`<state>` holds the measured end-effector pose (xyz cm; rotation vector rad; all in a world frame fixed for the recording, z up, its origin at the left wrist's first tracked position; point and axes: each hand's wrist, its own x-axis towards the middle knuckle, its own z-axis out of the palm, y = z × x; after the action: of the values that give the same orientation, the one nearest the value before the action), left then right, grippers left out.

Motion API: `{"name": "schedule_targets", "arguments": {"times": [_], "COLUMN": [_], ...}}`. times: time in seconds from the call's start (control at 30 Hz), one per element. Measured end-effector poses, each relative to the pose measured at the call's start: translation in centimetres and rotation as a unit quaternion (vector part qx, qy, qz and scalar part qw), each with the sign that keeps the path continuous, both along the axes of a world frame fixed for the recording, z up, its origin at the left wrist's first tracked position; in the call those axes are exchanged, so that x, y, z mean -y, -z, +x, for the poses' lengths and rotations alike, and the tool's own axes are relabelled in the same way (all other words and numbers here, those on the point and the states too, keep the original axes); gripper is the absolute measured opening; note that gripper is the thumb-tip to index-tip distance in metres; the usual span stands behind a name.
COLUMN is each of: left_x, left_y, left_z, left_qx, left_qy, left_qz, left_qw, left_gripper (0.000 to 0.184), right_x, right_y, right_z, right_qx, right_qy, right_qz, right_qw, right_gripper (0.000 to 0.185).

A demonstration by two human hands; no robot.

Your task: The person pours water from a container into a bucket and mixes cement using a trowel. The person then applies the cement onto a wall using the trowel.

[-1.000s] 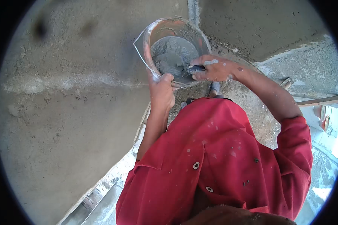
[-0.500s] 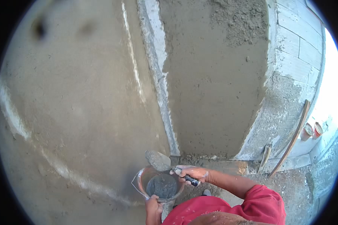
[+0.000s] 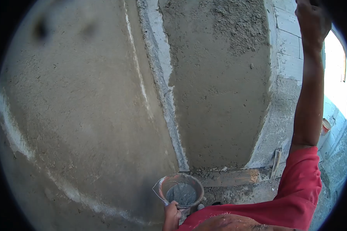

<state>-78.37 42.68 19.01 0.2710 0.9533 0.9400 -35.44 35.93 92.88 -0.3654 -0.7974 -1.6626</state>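
My left hand is closed on the near rim of a mortar-smeared bucket low in the view. Wet grey mortar lies inside it, and its wire handle hangs off the left side. High at the upper right, my right hand is raised in front of the block wall, fingers wrapped round the dark handle of a trowel; the frame edge cuts off its blade. Between my hands spreads a panel of wet grey plaster, with a rough patch of mortar near its top.
A pale bare strip divides the panel from a wide plastered wall at left. White blocks show at right. A short board leans at the wall's foot; another bucket stands farther right. A plank lies along the base.
My right hand has swung from above the bucket up to the far upper right, taking the trowel along. The left hand and bucket sit slightly lower and farther right in view.
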Motion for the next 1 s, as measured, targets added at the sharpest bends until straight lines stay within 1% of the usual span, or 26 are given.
{"name": "schedule_targets", "arguments": {"times": [0.03, 0.07, 0.13, 0.2, 0.23, 0.27, 0.3, 0.33, 0.37, 0.4, 0.43, 0.47, 0.5, 0.53, 0.57, 0.6, 0.63, 0.67, 0.7, 0.77, 0.8, 0.83, 0.87, 0.93, 0.97, 1.0], "left_x": [-3.4, -4.4, -6.1, -9.7, -11.0, -11.5, -9.9, -9.6, -10.3, -10.9, -11.5, -11.9, -12.4, -12.7, -12.7, -12.9, -12.8, -12.7, -12.5, -11.3, -10.6, -10.3, -10.1, -9.6, -9.1, -8.8], "left_y": [5.9, 5.9, 5.7, 8.7, 8.0, 7.5, 1.0, -1.3, -1.3, -1.2, -1.1, -1.0, -1.1, -1.0, -1.1, -1.3, -1.5, -2.0, -2.7, -5.4, -6.9, -7.6, -8.0, -10.1, -10.7, -11.8], "left_z": [-2.0, -1.7, -0.7, -1.2, -1.1, -0.4, 1.4, 2.1, 2.0, 2.0, 1.9, 2.0, 1.7, 1.2, 0.9, 0.6, 0.1, -0.5, -1.0, -1.4, -1.3, -2.4, -3.3, -3.6, -3.6, -3.6], "left_qx": [0.021, 0.032, 0.053, -0.051, -0.104, -0.139, -0.171, -0.176, -0.166, -0.159, -0.156, -0.151, -0.151, -0.150, -0.144, -0.134, -0.129, -0.122, -0.108, -0.046, -0.006, -0.016, -0.025, -0.049, -0.058, -0.065], "left_qy": [0.084, 0.081, 0.074, 0.116, 0.138, 0.115, 0.092, 0.078, 0.073, 0.070, 0.071, 0.067, 0.067, 0.061, 0.053, 0.049, 0.041, 0.027, 0.007, -0.053, -0.084, -0.064, -0.058, -0.041, -0.031, -0.019], "left_qz": [-0.064, -0.046, -0.009, -0.028, -0.039, -0.022, -0.006, -0.008, -0.012, -0.016, -0.022, -0.026, -0.029, -0.029, -0.031, -0.032, -0.033, -0.032, -0.030, -0.014, -0.003, -0.013, -0.008, 0.038, 0.065, 0.087], "left_qw": [0.994, 0.995, 0.996, 0.991, 0.984, 0.983, 0.981, 0.981, 0.983, 0.985, 0.985, 0.986, 0.986, 0.986, 0.988, 0.989, 0.990, 0.992, 0.994, 0.997, 0.996, 0.998, 0.998, 0.997, 0.996, 0.994], "left_gripper": [0.045, 0.045, 0.047, 0.049, 0.051, 0.050, 0.050, 0.050, 0.050, 0.050, 0.050, 0.051, 0.052, 0.053, 0.054, 0.055, 0.057, 0.059, 0.061, 0.061, 0.059, 0.059, 0.062, 0.070, 0.074, 0.078], "right_x": [1.7, 2.1, -1.3, -4.9, -6.7, -8.4, -10.0, -14.6, -20.2, -26.9, -34.4, -39.8, -45.0, -46.1, -45.1, -43.2, -40.7, -37.6, -34.3, -28.1, -25.7, -23.9, -22.2, -19.4, -18.7, -18.2], "right_y": [-2.0, -3.3, -3.4, -3.7, -3.9, -4.3, -4.9, -4.0, -3.8, -3.8, -2.4, -0.6, 3.8, 10.5, 17.7, 24.1, 30.2, 35.0, 38.1, 41.2, 41.9, 42.3, 43.0, 44.2, 44.5, 46.2], "right_z": [-0.5, -0.8, -1.2, -2.1, -2.6, -3.2, -4.0, -4.3, -3.7, -2.7, -2.4, -3.7, -4.8, -7.6, -10.6, -12.9, -14.4, -15.5, -16.2, -16.8, -16.4, -15.8, -15.7, -16.5, -17.2, -17.4], "right_qx": [-0.044, -0.088, -0.106, -0.126, -0.136, -0.145, -0.151, -0.097, -0.098, -0.130, -0.214, -0.332, -0.264, -0.167, -0.119, -0.111, -0.084, -0.073, -0.053, -0.031, -0.006, 0.022, 0.051, 0.080, 0.098, 0.094], "right_qy": [0.066, 0.129, 0.124, 0.121, 0.120, 0.121, 0.123, 0.144, 0.067, 0.029, 0.062, 0.094, 0.116, 0.169, 0.114, 0.040, -0.033, -0.111, -0.188, -0.260, -0.233, -0.211, -0.195, -0.009, 0.052, 0.064], "right_qz": [0.090, 0.178, 0.149, 0.124, 0.110, 0.098, 0.085, 0.094, 0.034, -0.047, -0.132, -0.475, -0.593, -0.721, -0.788, -0.839, -0.869, -0.887, -0.898, -0.916, -0.931, -0.944, -0.955, -0.960, -0.958, -0.954], "right_qw": [0.993, 0.972, 0.975, 0.977, 0.977, 0.977, 0.977, 0.980, 0.992, 0.990, 0.966, 0.810, 0.752, 0.651, 0.594, 0.531, 0.487, 0.443, 0.394, 0.304, 0.279, 0.252, 0.220, 0.268, 0.263, 0.278], "right_gripper": [0.062, 0.062, 0.062, 0.062, 0.062, 0.062, 0.062, 0.061, 0.060, 0.063, 0.063, 0.029, 0.036, 0.039, 0.044, 0.047, 0.047, 0.049, 0.047, 0.041, 0.039, 0.037, 0.035, 0.034, 0.033, 0.028]}}
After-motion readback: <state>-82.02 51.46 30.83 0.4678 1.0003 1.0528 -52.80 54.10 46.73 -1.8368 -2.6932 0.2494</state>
